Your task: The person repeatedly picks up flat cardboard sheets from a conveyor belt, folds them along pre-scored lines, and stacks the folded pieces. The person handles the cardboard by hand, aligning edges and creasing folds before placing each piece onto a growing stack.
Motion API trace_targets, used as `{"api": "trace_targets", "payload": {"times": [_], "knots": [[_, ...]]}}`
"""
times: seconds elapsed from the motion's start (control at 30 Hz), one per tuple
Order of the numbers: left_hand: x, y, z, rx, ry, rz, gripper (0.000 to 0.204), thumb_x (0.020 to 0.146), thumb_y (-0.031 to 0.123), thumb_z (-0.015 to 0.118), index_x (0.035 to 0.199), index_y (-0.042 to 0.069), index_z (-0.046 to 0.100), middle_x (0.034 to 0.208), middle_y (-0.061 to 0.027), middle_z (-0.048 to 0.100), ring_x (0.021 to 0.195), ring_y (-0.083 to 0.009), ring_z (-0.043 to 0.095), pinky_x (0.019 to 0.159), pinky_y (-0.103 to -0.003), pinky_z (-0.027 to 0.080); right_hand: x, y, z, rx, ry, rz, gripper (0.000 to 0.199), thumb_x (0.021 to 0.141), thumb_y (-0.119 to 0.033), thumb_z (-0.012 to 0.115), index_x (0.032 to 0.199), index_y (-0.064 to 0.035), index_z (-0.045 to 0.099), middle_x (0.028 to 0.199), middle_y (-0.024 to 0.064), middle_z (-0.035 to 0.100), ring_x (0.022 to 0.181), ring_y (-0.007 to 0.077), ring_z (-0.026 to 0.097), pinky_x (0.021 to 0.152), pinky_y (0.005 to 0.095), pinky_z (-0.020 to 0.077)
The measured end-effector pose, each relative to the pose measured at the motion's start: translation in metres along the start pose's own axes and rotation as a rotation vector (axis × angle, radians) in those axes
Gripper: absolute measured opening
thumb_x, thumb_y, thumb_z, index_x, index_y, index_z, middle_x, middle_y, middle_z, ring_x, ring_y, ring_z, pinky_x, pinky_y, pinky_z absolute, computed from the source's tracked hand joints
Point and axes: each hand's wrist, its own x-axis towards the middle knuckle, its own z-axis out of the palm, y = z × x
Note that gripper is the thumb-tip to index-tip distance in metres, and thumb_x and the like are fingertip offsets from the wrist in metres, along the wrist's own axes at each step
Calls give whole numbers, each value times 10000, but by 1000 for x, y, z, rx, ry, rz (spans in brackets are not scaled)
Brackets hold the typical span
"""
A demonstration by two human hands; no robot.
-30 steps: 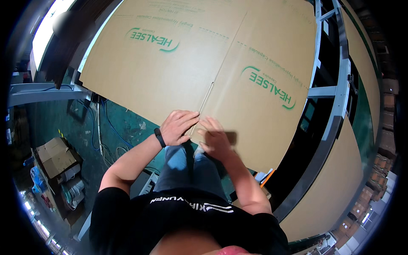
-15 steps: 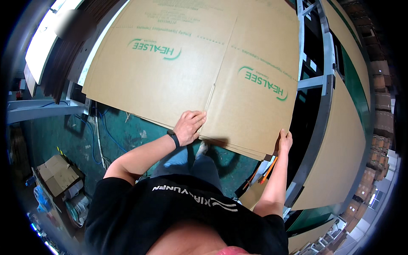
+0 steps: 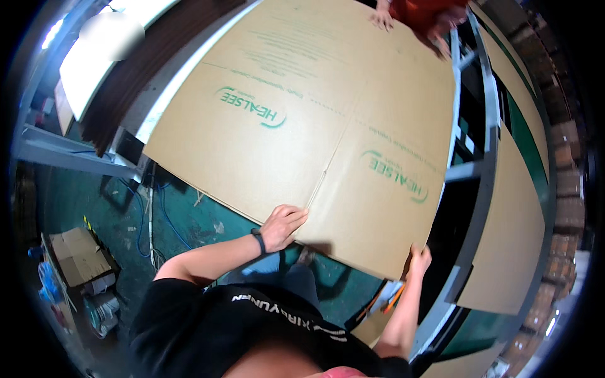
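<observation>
A large flat brown cardboard sheet (image 3: pixel 302 132) with green print spreads out in front of me, tilted in the view. My left hand (image 3: pixel 285 227) grips its near edge beside the centre slit, fingers on top; the thumb is hidden. At the near right corner, my right hand (image 3: pixel 419 259) is closed around the sheet's edge. Beyond the far edge, a co-worker in a red garment has one hand (image 3: pixel 382 17) resting on the cardboard and another hand (image 3: pixel 441 47) by the far right corner.
Metal frame rails (image 3: pixel 472 170) run along the right, with more cardboard panels (image 3: pixel 504 239) beyond. A dark stack of sheets (image 3: pixel 138 69) stands at the far left. On the green floor lie a blue cable (image 3: pixel 169 217) and, lower left, an opened carton (image 3: pixel 79 255).
The cardboard sheet has come nearer to me, with both my hands moving back toward my body along with it. The co-worker's hands and red garment have come into view at the far edge.
</observation>
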Motion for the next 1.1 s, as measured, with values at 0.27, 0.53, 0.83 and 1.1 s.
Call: {"api": "trace_targets", "payload": {"times": [0.27,0.53,0.83,1.1], "knots": [[-59,-83,-91,128,-102,-11,663,616,17,695,1258,52,530,1348,-111,509,1176,-336,477,993,-465,378,-110,-7,115,306,82,27,324,818,-81,698,1059,88,561,986,155,635,880,208,581,798,337,478],[-65,-114,-87,182,-127,-123,786,552,-11,727,1302,77,507,1349,-99,493,1191,-332,448,1047,-441,359,-98,-18,144,157,129,-47,452,750,-177,753,1094,66,587,999,204,652,916,296,623,838,372,481],[-50,-98,-73,212,-90,-95,753,570,-20,697,1298,65,522,1348,-140,483,1215,-377,419,1062,-453,345,-59,-44,146,-186,73,74,563,778,-414,704,1164,-28,565,1136,205,604,1050,354,592,896,438,479],[-51,-119,-61,265,-50,-96,756,540,-6,752,1264,71,546,1326,-141,502,1218,-369,429,1055,-457,358,-52,-31,82,-577,198,-250,521,834,-436,622,1218,-88,570,1259,149,509,1189,307,434,924,459,381]]}}
